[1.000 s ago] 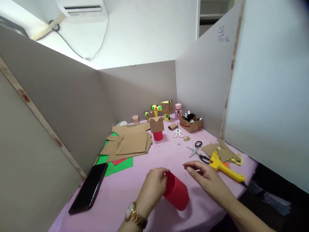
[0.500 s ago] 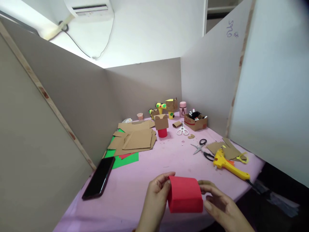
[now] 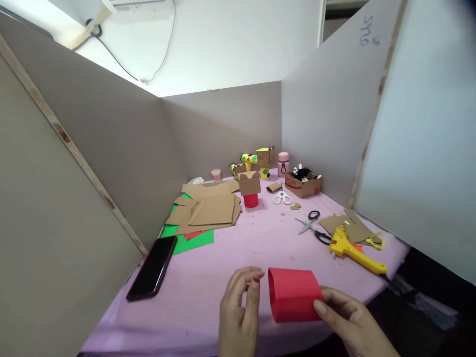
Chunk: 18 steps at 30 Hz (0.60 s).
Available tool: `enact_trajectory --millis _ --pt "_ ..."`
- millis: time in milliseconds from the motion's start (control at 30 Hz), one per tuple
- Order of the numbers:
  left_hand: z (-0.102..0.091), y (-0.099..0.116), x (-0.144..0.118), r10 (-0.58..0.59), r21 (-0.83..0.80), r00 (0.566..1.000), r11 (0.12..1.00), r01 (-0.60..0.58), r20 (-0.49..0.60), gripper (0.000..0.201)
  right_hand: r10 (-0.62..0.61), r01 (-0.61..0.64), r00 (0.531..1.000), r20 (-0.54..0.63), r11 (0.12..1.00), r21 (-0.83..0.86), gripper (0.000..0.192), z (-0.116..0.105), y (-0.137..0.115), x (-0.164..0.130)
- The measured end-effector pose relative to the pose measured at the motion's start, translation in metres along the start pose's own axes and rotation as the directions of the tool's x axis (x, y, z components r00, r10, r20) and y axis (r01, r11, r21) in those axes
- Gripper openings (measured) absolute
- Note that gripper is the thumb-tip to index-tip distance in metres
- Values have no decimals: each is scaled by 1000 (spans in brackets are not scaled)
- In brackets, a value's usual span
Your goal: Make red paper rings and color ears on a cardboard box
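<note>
On the pink table (image 3: 208, 297), a black phone (image 3: 152, 268) is seen at the far left beside green paper (image 3: 193, 242) and stacked cardboard pieces (image 3: 208, 210). Near the front edge, the left hand (image 3: 240, 312) is held loosely open with fingers curled, just beside but apart from a red paper tube (image 3: 292, 300), which is gripped at its right end by the right hand (image 3: 349, 322). Farther right, black-handled scissors (image 3: 310, 225) and a yellow glue gun (image 3: 353, 248) are laid on the table.
</note>
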State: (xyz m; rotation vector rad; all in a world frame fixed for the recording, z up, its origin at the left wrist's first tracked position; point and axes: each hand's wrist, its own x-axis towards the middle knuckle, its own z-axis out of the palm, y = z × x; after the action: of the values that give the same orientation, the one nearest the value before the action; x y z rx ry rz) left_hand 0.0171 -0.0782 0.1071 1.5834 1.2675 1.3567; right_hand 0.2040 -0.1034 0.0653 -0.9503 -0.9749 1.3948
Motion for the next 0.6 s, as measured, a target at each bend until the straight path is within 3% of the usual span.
enact_trajectory --millis 200,367,500,600 --pt "5 -4 -25 207 103 978 972 -210 38 17 33 -19 992 -121 993 118 21 6 -3 1" --pt "15 -19 -26 382 254 924 892 -373 15 18 26 -21 996 -82 998 64 24 5 -1 1" --pt "16 -23 -23 479 403 873 783 -473 93 23 9 -5 997 -71 998 60 21 1 3 0" --pt "14 -22 -23 485 455 862 740 -495 148 24 6 -1 997 -73 998 62 20 0 6 0"
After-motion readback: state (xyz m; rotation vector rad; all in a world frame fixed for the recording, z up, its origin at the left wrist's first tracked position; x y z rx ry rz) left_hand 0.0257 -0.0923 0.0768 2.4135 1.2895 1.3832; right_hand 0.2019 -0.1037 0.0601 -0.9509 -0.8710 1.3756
